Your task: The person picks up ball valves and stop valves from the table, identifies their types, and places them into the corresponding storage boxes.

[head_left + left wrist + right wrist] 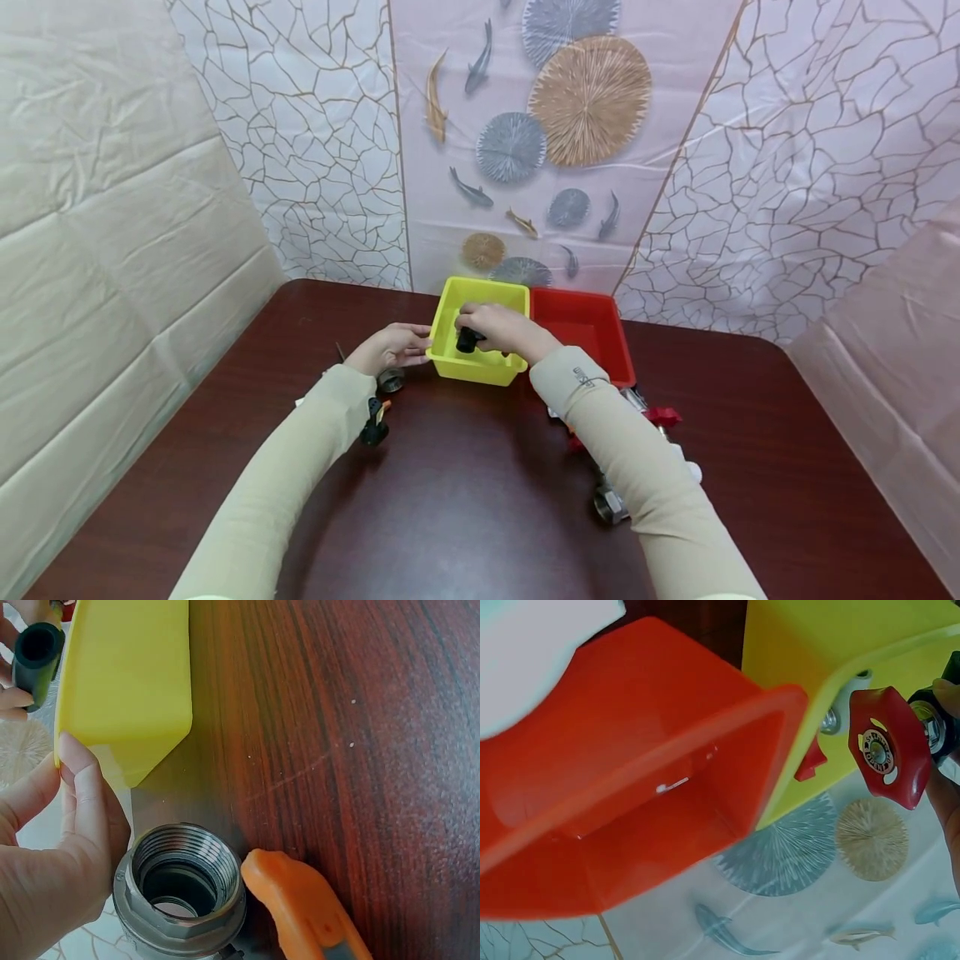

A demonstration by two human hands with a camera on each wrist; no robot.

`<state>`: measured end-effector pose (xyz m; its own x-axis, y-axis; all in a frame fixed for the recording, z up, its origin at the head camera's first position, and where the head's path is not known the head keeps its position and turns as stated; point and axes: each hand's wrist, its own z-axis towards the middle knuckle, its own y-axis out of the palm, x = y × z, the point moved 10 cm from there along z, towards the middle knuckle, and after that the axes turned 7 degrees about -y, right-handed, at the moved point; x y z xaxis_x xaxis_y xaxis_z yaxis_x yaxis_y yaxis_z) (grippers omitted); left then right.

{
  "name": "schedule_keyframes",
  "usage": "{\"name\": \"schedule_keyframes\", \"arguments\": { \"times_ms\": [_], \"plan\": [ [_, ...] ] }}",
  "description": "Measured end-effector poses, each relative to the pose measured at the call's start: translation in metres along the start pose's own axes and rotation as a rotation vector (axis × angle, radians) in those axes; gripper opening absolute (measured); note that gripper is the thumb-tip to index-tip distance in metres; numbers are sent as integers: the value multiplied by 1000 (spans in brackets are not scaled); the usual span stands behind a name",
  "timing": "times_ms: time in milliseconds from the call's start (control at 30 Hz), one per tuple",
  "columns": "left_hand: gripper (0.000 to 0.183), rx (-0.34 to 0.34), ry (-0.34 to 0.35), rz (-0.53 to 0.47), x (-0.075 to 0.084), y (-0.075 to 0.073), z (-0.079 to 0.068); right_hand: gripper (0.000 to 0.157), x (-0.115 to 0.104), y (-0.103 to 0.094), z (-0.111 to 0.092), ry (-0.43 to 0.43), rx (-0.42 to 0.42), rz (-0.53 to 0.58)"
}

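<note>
My left hand (397, 343) pinches the left rim of a yellow bin (476, 371) between thumb and fingers. Over the open top of that bin, my right hand (501, 325) grips a black valve (468, 339). The right wrist view shows its red handwheel (892, 746); in the left wrist view its hollow black end (37, 664) shows. Inside the yellow bin lie a white pipe piece (845, 705) and a red part (811, 760), partly hidden by the rim. A threaded metal fitting (180, 896) stands close beside my left hand, near an orange handle (300, 907).
A red bin (622, 342) adjoins the yellow one on the right. Several valves and fittings lie under my right forearm, among them a red handle (663, 416) and a metal fitting (610, 504). A black piece (373, 425) with orange sits near my left sleeve.
</note>
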<state>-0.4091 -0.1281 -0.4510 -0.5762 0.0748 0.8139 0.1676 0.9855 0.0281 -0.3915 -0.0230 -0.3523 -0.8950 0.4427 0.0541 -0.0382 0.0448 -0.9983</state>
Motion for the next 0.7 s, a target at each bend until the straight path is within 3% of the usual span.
{"name": "schedule_keyframes", "arguments": {
  "times_ms": [267, 700],
  "plan": [
    [48, -4, -40, -49, -7, 0, 2, 35, 6, 18, 7, 57, -27, 22],
    [48, -2, -8, -43, 0, 2, 2, 35, 9, 32, 13, 71, -37, -3]
  ]
}}
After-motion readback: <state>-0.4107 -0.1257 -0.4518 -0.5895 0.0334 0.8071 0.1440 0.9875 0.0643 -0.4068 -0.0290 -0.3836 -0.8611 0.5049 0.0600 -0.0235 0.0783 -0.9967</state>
